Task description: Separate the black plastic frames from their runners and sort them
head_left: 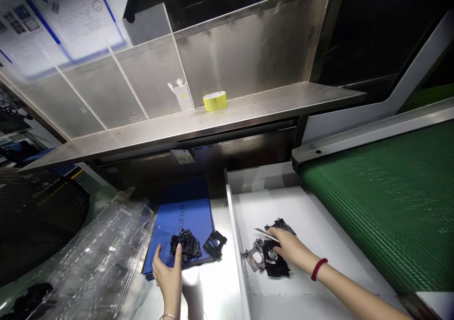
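My left hand (169, 275) rests open at the near edge of a blue folder (184, 211), with thumb and forefinger spread beside a pile of black plastic parts (185, 244). Another black part (214, 244) lies just right of that pile. My right hand (289, 248), with a red band on its wrist, lies in a white tray (312, 216). Its fingers are curled on a black part (275, 262) and a pair of metal tweezers (265, 234) sticks out from them. A grey metal frame part (254, 257) and a second black part (283, 225) lie beside it.
A green conveyor belt (383, 192) runs on the right. A steel shelf (213, 121) above carries a yellow tape roll (214, 101). Clear plastic blister trays (102, 258) are stacked at the left beside a black bag (35, 216).
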The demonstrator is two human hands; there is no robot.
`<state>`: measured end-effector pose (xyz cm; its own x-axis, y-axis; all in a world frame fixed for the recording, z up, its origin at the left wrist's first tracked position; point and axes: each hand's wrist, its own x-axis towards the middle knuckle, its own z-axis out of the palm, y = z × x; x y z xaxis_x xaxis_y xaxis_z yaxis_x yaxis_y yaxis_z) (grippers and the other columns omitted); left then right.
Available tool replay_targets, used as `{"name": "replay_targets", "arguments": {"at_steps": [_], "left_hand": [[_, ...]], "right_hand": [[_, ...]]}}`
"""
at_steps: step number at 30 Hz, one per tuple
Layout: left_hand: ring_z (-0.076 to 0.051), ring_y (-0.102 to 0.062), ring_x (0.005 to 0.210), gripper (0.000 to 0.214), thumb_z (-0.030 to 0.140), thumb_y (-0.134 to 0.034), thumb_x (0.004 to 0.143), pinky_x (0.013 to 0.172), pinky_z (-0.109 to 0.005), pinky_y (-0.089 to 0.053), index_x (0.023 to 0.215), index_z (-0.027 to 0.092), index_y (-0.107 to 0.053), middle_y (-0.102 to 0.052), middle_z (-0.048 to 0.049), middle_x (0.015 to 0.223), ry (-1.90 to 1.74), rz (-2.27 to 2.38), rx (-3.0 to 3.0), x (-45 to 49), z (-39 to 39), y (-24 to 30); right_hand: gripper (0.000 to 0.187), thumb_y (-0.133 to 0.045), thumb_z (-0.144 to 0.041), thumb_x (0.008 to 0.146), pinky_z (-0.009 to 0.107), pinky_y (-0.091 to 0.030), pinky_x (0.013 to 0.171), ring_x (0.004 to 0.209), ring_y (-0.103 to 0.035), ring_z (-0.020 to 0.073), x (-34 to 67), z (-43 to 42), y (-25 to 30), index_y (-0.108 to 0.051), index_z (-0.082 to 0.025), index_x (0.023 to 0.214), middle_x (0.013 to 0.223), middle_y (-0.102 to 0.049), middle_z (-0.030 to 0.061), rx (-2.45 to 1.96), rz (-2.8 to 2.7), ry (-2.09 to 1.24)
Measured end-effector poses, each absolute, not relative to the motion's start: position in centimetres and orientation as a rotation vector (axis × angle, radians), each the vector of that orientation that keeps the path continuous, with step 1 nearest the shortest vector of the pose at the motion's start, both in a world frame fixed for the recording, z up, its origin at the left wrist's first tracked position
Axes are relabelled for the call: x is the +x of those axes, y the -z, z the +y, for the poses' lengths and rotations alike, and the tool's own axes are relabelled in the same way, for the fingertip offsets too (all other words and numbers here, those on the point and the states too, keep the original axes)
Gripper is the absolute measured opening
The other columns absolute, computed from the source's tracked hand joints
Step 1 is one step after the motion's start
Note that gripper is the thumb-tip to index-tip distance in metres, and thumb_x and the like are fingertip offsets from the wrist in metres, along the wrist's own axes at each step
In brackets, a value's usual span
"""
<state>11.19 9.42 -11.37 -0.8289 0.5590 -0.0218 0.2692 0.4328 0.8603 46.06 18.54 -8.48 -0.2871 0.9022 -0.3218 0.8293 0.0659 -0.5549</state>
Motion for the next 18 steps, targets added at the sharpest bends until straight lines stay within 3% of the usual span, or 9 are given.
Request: {"name": "replay_targets", "arguments": {"at_steps": [2,5,8,11,13,16,18], "left_hand": [[-0.039,-0.041,0.141,0.077,0.064,-0.059,0.078,0.119,-0.057,-0.031,0.135,0.015,-0.043,-0.047,-0.0246,0.146,-1.455,2.233,0.789,13.1,8.8,10.2],[-0.03,-0.065,0.113,0.054,0.058,-0.056,0.084,0.103,-0.049,-0.051,0.123,0.02,-0.05,-0.067,-0.0146,0.119,-1.521,1.942,0.937,17.0,7.8,8.5],[-0.027,-0.069,0.095,0.044,0.05,-0.064,0.083,0.092,-0.047,-0.054,0.117,0.022,-0.058,-0.071,-0.0108,0.105,-1.495,1.757,1.109,21.4,6.8,7.2],[-0.025,-0.067,0.1,0.062,0.046,-0.075,0.078,0.09,-0.043,-0.053,0.133,0.027,-0.052,-0.062,-0.0132,0.133,-1.501,1.498,1.309,25.3,5.9,6.0],[-0.023,-0.067,0.101,0.082,0.05,-0.081,0.071,0.088,-0.038,-0.055,0.141,0.035,-0.042,-0.052,-0.0107,0.146,-1.592,1.316,1.298,27.3,5.4,4.9],[-0.017,-0.067,0.09,0.075,0.053,-0.084,0.066,0.079,-0.029,-0.057,0.13,0.041,-0.048,-0.061,-0.0026,0.133,-1.767,1.096,1.17,28.5,4.9,2.6],[-0.015,-0.067,0.08,0.073,0.057,-0.088,0.055,0.071,-0.025,-0.056,0.118,0.037,-0.055,-0.068,-0.0002,0.117,-1.77,1.031,1.042,28.3,4.6,0.9]], "right_hand": [[0.009,-0.073,-0.012,0.082,0.04,-0.05,0.088,0.091,-0.064,0.0205,46.5,18.8,7.8,-0.066,-0.015,0.087,0.089,-0.068,0.0004,-1.797,-2.165,-1.096],[0.017,-0.073,-0.018,0.075,0.032,-0.045,0.072,0.071,-0.058,0.0181,47.4,18.8,5.6,-0.06,-0.017,0.065,0.066,-0.059,-0.0025,-1.74,-2.027,-1.202],[0.023,-0.063,-0.04,0.081,0.028,-0.039,0.062,0.064,-0.051,0.0159,47.5,17.2,2.5,-0.06,-0.018,0.077,0.064,-0.052,-0.0035,-1.616,-1.842,-1.311],[0.038,-0.056,-0.057,0.085,0.024,-0.033,0.054,0.055,-0.038,0.0124,46.0,13.8,-0.4,-0.056,-0.019,0.091,0.059,-0.039,-0.0084,-1.489,-1.58,-1.475],[0.041,-0.064,-0.059,0.083,0.022,-0.033,0.054,0.056,-0.036,0.011,44.5,11.3,-1.6,-0.055,-0.02,0.088,0.059,-0.037,-0.009,-1.371,-1.333,-1.606],[0.043,-0.068,-0.061,0.083,0.02,-0.041,0.055,0.057,-0.043,0.0106,43.5,8.5,-2.3,-0.06,-0.019,0.086,0.061,-0.046,-0.0067,-1.282,-1.228,-1.682],[0.043,-0.061,-0.062,0.088,0.022,-0.051,0.059,0.063,-0.059,0.0146,44.1,7.5,-2.5,-0.068,-0.021,0.097,0.069,-0.06,-0.0013,-1.318,-1.379,-1.589]]}}
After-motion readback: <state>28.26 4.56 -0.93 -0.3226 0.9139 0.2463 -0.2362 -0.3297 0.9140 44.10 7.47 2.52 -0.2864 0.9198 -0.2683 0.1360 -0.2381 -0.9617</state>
